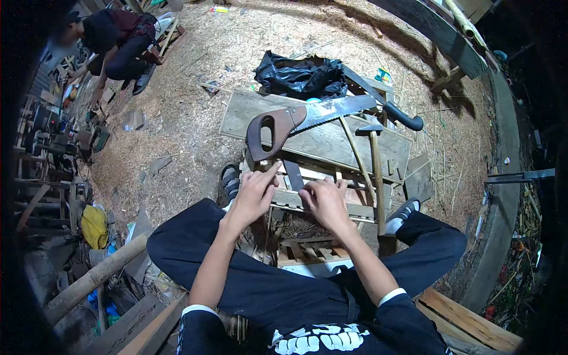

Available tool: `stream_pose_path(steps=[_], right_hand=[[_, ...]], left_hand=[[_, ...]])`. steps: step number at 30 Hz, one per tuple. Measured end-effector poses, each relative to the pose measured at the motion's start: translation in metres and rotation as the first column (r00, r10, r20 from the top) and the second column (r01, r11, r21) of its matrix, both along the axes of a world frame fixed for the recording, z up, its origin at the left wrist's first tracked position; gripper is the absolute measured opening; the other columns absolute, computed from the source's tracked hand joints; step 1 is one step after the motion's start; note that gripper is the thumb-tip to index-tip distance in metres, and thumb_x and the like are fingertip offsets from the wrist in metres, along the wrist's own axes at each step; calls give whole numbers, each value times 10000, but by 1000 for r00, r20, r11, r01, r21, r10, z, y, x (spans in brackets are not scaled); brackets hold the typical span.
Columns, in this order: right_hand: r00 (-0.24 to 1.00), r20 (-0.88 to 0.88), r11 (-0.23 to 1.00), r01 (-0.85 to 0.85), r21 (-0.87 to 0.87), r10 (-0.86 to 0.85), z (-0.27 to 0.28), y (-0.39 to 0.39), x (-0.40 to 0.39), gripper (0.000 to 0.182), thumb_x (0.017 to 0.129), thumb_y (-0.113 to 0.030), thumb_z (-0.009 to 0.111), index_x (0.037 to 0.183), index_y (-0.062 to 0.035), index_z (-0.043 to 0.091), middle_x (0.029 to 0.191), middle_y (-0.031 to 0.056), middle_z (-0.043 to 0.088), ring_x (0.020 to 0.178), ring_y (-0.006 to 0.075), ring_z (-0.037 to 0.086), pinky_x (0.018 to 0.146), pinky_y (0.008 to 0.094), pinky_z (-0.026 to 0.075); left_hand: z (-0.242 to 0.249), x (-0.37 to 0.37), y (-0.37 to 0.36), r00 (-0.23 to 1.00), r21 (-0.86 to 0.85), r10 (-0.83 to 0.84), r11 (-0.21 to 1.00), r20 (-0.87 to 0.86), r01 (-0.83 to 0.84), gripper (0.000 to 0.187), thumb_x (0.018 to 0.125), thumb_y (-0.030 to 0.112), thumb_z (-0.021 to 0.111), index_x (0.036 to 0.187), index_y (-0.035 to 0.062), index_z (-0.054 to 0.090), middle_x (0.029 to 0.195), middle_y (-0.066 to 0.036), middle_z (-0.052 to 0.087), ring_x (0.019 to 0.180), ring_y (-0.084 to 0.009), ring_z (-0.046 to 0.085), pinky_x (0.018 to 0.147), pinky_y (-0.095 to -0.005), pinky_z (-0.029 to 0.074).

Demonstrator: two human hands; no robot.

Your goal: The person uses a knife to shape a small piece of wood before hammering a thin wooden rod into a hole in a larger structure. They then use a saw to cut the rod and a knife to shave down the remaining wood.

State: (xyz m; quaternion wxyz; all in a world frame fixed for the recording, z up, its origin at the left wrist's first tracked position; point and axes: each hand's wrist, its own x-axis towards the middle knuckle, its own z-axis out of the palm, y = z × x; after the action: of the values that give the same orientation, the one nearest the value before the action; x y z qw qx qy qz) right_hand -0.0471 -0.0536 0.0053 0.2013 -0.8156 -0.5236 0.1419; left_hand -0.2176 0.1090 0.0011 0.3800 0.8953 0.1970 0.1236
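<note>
My left hand (255, 192) is over the near edge of a low wooden bench, index finger stretched toward the handle of a handsaw (274, 131). To its right, my right hand (325, 200) hovers at or touches the slatted wood, fingers loosely bent and apart. I see nothing held in either hand, though the right fingertips are partly hidden. Between the hands lies a dark flat strip (292, 175). The handsaw rests on a wide wooden board (239, 115). A hammer (375, 160) lies right of my right hand, beside a thin stick (355, 152).
Behind the board sits a black plastic bag (302, 76). A black-handled tool (404, 116) leans at its right. Another person (121, 44) crouches at the upper left near stacked clutter. Wood shavings (195, 83) cover the ground. A wooden pole (97, 277) lies at lower left.
</note>
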Motion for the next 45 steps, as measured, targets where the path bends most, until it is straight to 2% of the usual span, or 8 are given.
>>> stream_pose_path(steps=[5, 10, 15, 21, 25, 27, 36, 45], right_hand=[[997, -67, 996, 33, 81, -27, 5, -6, 9, 145, 957, -244, 735, 982, -107, 778, 984, 86, 694, 1028, 267, 606, 923, 477, 345], [988, -143, 992, 80, 101, -66, 33, -26, 28, 117, 965, -221, 730, 1004, -117, 766, 962, 54, 666, 995, 242, 589, 932, 424, 324], [978, -181, 986, 123, 111, -102, 38, -47, 35, 130, 983, -231, 713, 1024, -117, 759, 1000, 56, 680, 1013, 241, 587, 957, 426, 311], [970, -226, 982, 125, 141, -91, 47, -53, 31, 166, 973, -241, 729, 1071, -111, 764, 1028, 49, 699, 1064, 222, 590, 991, 430, 291], [977, -206, 983, 88, 162, -54, 54, -56, 27, 150, 953, -243, 757, 1023, -115, 791, 931, 29, 712, 998, 196, 614, 966, 421, 290], [967, -240, 977, 123, 174, -79, 54, -58, 26, 136, 931, -244, 782, 972, -116, 805, 856, 14, 712, 923, 181, 626, 936, 415, 292], [956, -281, 970, 144, 194, -86, 46, -73, 12, 189, 933, -272, 784, 1059, -132, 788, 886, 27, 736, 928, 200, 649, 1012, 457, 278], [942, -311, 962, 192, 194, -125, 50, -86, 15, 259, 919, -276, 798, 1111, -103, 774, 907, 63, 750, 916, 202, 677, 1012, 441, 303]], left_hand=[[7, 2, 0, 999, 245, -37, 969, -1, 36, 636, 965, 86, 655, 1577, 91, 480, 1084, -129, 706, 1063, -288, 631, 1085, -418, 382], [9, 0, -1, 977, -115, 140, 986, 161, -122, 421, 920, 125, 761, 1331, 50, 704, 1103, -131, 743, 1075, -274, 653, 1035, -408, 445], [15, 7, 0, 962, -17, 132, 991, 238, -131, 195, 846, 145, 845, 1001, 41, 789, 974, -74, 755, 987, -245, 668, 955, -380, 456], [16, 12, -5, 960, -12, 117, 993, 256, -117, 155, 846, 135, 840, 960, 43, 789, 978, -74, 752, 982, -252, 666, 960, -376, 453], [19, 20, -18, 961, -69, 141, 989, 239, -128, 287, 871, 120, 836, 1132, 35, 752, 968, -63, 754, 1019, -202, 669, 994, -370, 459], [26, 29, -31, 885, -735, 422, 661, 196, -152, 483, 900, 109, 830, 1334, 23, 636, 1010, -64, 784, 1087, -136, 656, 1019, -335, 478], [25, 65, -59, 900, -794, 352, 608, 256, -12, 470, 964, 88, 770, 1380, -20, 580, 1092, -122, 788, 1048, -137, 730, 924, -266, 550], [38, 95, -74, 921, -540, 228, 842, 315, -24, 421, 966, 59, 756, 1369, 1, 647, 1100, -98, 773, 1036, -143, 730, 929, -291, 567]])
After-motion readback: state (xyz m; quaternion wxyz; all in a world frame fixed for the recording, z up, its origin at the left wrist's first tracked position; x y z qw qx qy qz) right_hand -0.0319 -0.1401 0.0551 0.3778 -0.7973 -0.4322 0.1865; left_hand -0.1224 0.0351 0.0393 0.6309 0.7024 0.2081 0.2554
